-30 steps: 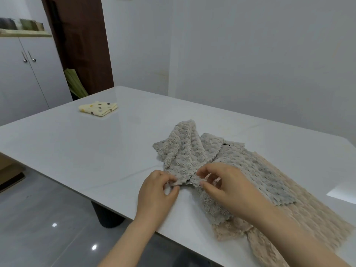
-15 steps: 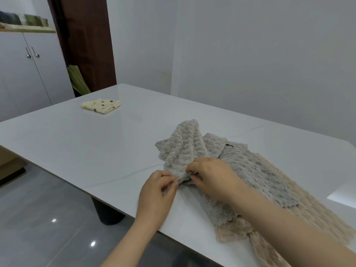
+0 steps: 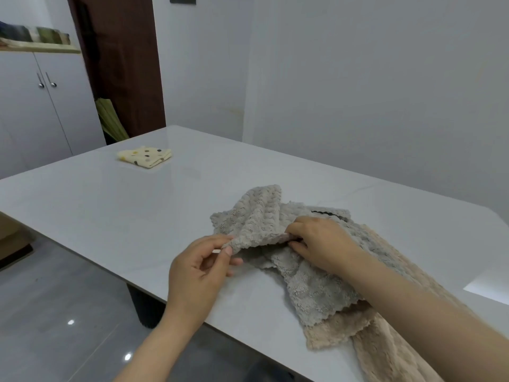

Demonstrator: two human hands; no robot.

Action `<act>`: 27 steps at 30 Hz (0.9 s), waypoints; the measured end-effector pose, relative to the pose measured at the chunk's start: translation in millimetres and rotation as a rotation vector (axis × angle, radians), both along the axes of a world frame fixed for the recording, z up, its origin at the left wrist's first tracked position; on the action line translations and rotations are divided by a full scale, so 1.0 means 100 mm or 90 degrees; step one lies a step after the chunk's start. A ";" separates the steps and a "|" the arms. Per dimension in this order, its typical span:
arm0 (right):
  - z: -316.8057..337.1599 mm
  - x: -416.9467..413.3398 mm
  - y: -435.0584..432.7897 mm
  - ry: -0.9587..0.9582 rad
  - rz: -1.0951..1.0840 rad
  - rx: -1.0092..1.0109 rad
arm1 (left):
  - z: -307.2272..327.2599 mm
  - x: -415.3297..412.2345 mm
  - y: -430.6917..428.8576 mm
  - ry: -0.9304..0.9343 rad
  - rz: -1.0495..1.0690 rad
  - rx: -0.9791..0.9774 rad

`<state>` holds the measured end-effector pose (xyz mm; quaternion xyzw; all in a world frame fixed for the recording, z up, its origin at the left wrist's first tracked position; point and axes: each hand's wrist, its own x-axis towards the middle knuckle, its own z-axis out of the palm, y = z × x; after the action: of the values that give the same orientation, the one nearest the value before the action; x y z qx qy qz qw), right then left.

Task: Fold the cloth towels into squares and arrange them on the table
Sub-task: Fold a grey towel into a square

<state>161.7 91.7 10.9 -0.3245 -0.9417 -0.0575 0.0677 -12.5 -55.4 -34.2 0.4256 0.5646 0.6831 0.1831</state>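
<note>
We are working on the crumpled grey fluffy cloth towel (image 3: pixel 261 216), which lies on the white glossy counter (image 3: pixel 110 216), partly over a beige fluffy towel (image 3: pixel 385 354) at the near right. A second ago our hands pinched almost the same spot on its near edge. Now they have drawn apart. The left hand (image 3: pixel 198 271) pinches a corner between thumb and forefinger, its other fingers loosely curled. The right hand (image 3: pixel 322 244) has its fingers curled round the edge further right. That hem is lifted off the counter and stretched between them (the rest still lies bunched), so we judge the towel is only being opened out, not yet folded. One yellow dotted towel (image 3: pixel 144 157) already sits folded at the far left.
</note>
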 end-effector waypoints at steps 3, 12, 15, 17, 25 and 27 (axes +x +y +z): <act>0.00 -0.01 0.02 0.014 -0.009 0.018 | 0.20 -0.11 -0.10 0.034 0.009 0.032; 0.06 0.08 0.14 0.056 -0.095 0.009 | 0.49 -0.43 -0.21 0.086 0.089 0.055; 0.17 0.16 0.18 0.144 -0.140 0.022 | 0.53 -0.52 -0.18 0.099 0.107 0.040; 0.31 0.20 0.18 0.265 -0.164 0.014 | 0.57 -0.61 -0.12 0.103 0.120 0.028; 1.09 0.18 0.19 0.617 -0.133 -0.060 | 1.02 -0.85 0.16 0.122 0.164 0.060; 1.26 0.17 0.15 0.665 -0.117 -0.039 | 1.20 -0.86 0.20 0.128 0.166 0.087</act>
<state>179.2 107.0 137.0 -0.3929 -0.7514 0.1336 0.5130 -98.6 -35.6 85.8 0.4264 0.5830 0.6915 0.0060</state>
